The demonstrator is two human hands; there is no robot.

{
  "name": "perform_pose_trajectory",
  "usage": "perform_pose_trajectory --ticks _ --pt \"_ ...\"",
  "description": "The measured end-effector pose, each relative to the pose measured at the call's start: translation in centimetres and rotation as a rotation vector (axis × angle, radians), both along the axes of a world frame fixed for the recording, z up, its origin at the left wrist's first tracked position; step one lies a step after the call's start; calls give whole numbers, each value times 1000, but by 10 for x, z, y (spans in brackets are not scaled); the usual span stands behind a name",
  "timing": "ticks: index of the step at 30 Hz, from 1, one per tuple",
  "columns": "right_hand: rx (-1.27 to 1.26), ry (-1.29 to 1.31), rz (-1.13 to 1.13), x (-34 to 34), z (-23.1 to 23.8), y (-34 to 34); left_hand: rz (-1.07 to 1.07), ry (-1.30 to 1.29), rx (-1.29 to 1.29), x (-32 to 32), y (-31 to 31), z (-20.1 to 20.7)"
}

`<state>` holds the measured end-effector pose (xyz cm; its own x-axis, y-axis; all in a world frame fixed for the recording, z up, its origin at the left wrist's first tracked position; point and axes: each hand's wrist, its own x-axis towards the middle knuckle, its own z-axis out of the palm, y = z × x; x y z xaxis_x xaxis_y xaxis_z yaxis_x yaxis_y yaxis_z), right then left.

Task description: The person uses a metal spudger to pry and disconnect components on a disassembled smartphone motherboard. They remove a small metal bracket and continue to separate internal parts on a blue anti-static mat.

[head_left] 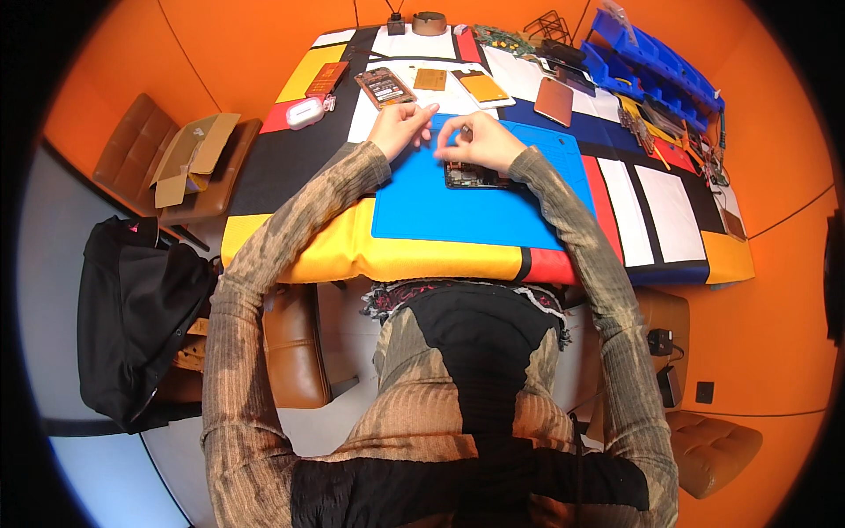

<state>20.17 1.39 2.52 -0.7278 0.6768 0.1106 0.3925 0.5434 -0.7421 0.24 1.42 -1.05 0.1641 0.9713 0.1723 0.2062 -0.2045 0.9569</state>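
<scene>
An opened phone (475,176) with its dark inner parts exposed lies on the blue work mat (414,216), partly covered by my right hand (484,143). That hand hovers over the phone's far edge, thumb and forefinger curled toward each other. A small dark bit shows between its fingers, too small to name. To the left, above the mat's far left part, is my left hand (400,130). Its fingers are bent, thumb and forefinger close together, and whatever they pinch is hidden. Another opened phone (385,88) lies just beyond it.
Beyond the mat lie a yellow-backed phone (482,88), a small brown card (429,80), a brown case (554,100), a white earbud case (305,113) and a red booklet (327,78). Blue parts bins (651,75) stand far right, with tools and cables (682,145) before them.
</scene>
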Motion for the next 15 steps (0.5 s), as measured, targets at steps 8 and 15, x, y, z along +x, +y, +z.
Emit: perform_pose_trajectory --ticks 8,15 --pt "132 -298 68 1 10 -18 -33 -79 22 -3 2 -5" --pt "210 -407 30 -2 13 -24 -34 -104 14 -2 1 -4"
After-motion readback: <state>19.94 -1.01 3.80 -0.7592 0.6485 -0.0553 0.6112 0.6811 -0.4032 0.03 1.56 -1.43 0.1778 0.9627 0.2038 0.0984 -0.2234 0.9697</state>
